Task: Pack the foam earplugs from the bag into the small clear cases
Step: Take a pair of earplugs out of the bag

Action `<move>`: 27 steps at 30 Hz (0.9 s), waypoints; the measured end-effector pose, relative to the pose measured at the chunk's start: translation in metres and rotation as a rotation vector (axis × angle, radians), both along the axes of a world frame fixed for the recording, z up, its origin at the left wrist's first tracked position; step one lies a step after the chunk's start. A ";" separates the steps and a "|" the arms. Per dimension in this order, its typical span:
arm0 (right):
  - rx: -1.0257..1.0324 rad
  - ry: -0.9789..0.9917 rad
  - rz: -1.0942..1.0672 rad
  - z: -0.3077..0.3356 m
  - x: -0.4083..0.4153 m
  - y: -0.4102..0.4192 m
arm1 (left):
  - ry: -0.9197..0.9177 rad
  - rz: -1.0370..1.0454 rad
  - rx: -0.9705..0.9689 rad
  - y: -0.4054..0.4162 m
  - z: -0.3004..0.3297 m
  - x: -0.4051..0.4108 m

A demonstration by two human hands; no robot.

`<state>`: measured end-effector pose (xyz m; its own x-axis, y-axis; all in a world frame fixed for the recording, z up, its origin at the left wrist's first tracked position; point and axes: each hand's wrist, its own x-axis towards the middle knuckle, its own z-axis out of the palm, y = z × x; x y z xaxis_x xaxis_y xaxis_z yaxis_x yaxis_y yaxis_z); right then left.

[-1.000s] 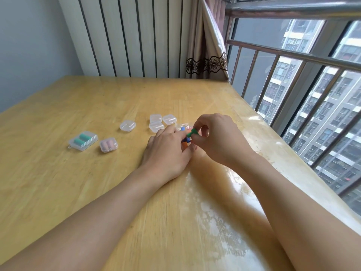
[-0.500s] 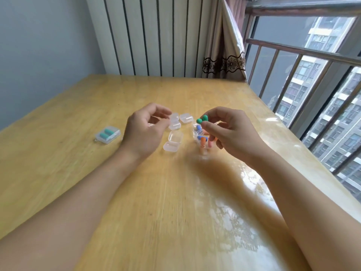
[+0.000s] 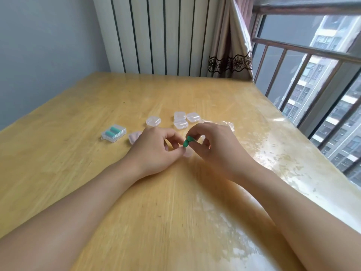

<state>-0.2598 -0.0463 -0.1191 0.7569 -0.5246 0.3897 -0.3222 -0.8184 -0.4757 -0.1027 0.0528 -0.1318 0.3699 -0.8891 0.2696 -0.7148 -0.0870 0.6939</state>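
Note:
My right hand [image 3: 216,147] pinches two green foam earplugs [image 3: 187,142] between thumb and fingers. My left hand [image 3: 156,150] lies just to their left, its curled fingertips holding a small clear case [image 3: 188,153] on the table directly below the earplugs. The clear bag [image 3: 227,125] is mostly hidden behind my right hand. A closed case with green earplugs [image 3: 114,133] lies at the left. Beside it is a case with pink earplugs [image 3: 134,136], partly hidden by my left hand.
Several empty clear cases [image 3: 180,123] sit in a cluster just beyond my hands, with one more [image 3: 153,121] to their left. The wooden table [image 3: 156,212] runs along a railed window [image 3: 312,79] on the right. A ribbed panel [image 3: 156,36] and a curtain [image 3: 230,45] stand behind it.
My left hand has swung right and taken hold of the clear case. My right hand has carried the green earplugs from the bag down to just above that case.

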 end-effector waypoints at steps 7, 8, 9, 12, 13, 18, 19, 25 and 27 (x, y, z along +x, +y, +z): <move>-0.043 0.124 0.049 0.001 -0.003 -0.002 | 0.044 -0.085 -0.016 0.009 0.002 -0.004; -0.054 0.145 0.063 0.001 -0.004 -0.003 | 0.053 -0.094 -0.015 0.009 0.003 -0.003; -0.062 0.159 0.079 0.001 -0.005 -0.004 | 0.060 -0.103 -0.009 0.010 0.003 -0.002; -0.054 0.163 0.112 0.001 -0.006 -0.005 | 0.056 -0.123 0.020 0.010 0.004 0.002; -0.051 0.158 0.118 0.001 -0.006 -0.005 | 0.052 -0.123 0.026 0.010 0.004 0.003; -0.090 0.093 0.138 0.006 -0.010 -0.008 | 0.041 -0.111 0.019 0.009 0.004 0.000; -0.085 0.077 0.136 0.007 -0.013 -0.009 | 0.035 -0.109 0.018 0.009 0.004 0.000; -0.039 0.139 0.148 0.011 -0.016 -0.006 | 0.041 -0.083 0.010 0.007 0.003 -0.003; -0.030 0.170 0.154 0.012 -0.015 -0.005 | 0.037 -0.062 0.007 0.005 0.002 -0.005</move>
<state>-0.2751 -0.0511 -0.1070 0.8831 -0.3881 0.2635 -0.2663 -0.8772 -0.3995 -0.1075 0.0582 -0.1298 0.3237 -0.9124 0.2504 -0.6927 -0.0483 0.7196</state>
